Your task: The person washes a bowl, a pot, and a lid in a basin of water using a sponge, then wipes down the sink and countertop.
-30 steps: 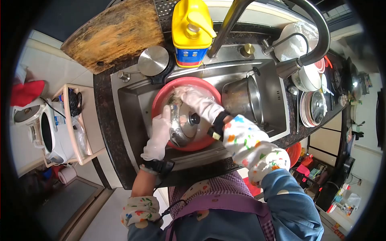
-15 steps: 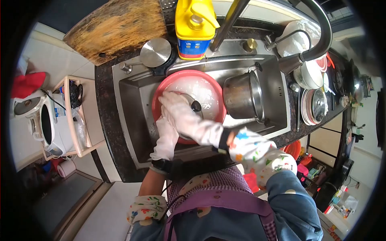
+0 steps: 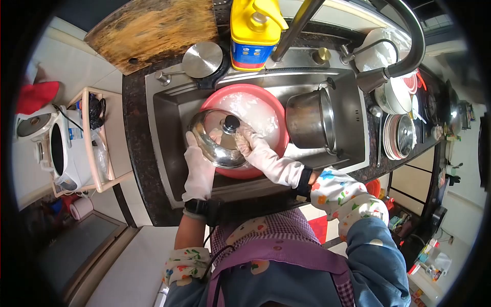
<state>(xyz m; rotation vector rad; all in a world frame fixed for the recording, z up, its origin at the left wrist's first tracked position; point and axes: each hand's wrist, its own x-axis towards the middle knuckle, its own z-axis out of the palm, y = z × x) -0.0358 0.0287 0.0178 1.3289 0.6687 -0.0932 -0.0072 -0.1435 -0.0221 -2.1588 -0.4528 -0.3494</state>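
Pot lid (image 3: 216, 139): steel, domed, with a black knob (image 3: 231, 123). It sits centre of the frame, tilted over the left rim of the red basin (image 3: 271, 105), which holds soapy water. Wet and soapy by the look of it, so likely to slip.

Left hand (image 3: 197, 163): gloved, your grip closed on the lid's lower-left edge. The hold is on a thin rim only; if it loosens, the lid could drop into the basin or clatter into the sink (image 3: 169, 128).

Right hand (image 3: 250, 146): gloved, pressed against the lid's right side just below the knob. Whether its grip closes around anything cannot be told from this angle. A hard push here against a one-edge hold could twist the lid free.

Steel pot (image 3: 309, 120): right of the basin, lying on its side in the sink, close enough to be struck by a swinging lid.

Tap (image 3: 394, 66): arches across the upper right, spout above the pot.

Yellow bottle (image 3: 254, 30): top centre, behind the sink.

Second lid (image 3: 202, 59): upper left of the sink, on the worktop (image 3: 134, 133).

Cutting board (image 3: 153, 28): upper left.

Stacked dishes (image 3: 401, 135): right edge, clear of your elbows for now.
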